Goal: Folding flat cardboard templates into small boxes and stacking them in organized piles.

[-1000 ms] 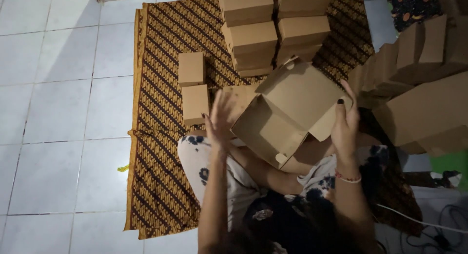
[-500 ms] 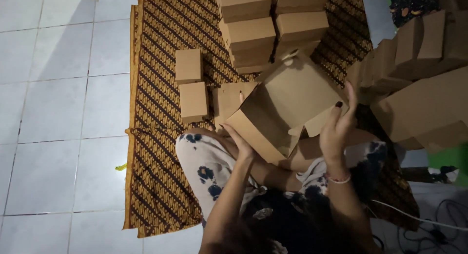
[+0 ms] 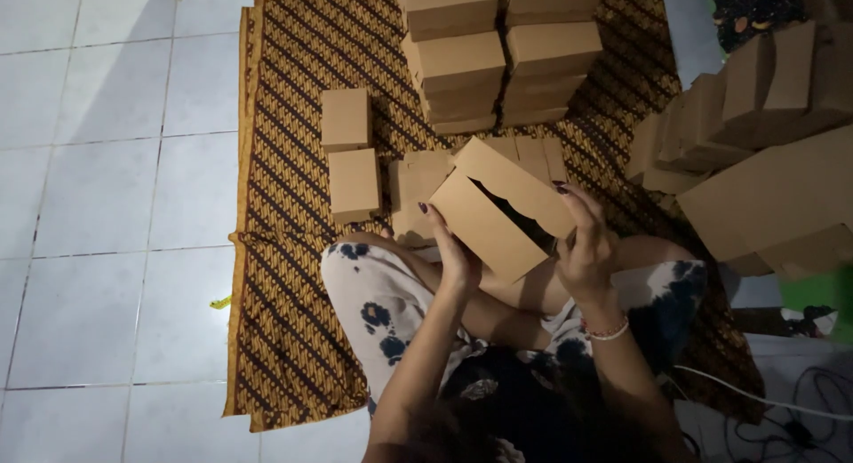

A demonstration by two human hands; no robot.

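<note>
Box stacks (image 3: 498, 36) cut off at top edge.

box stacks (image 3: 498, 54) ahead, tiled floor (image 3: 107, 179) open left

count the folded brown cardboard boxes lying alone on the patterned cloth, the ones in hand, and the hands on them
Small closed brown cardboard boxes lying singly on the brown patterned cloth: 2
Brown cardboard box being folded: 1
Hands on that box: 2, left hand, right hand
Total: 5
</note>
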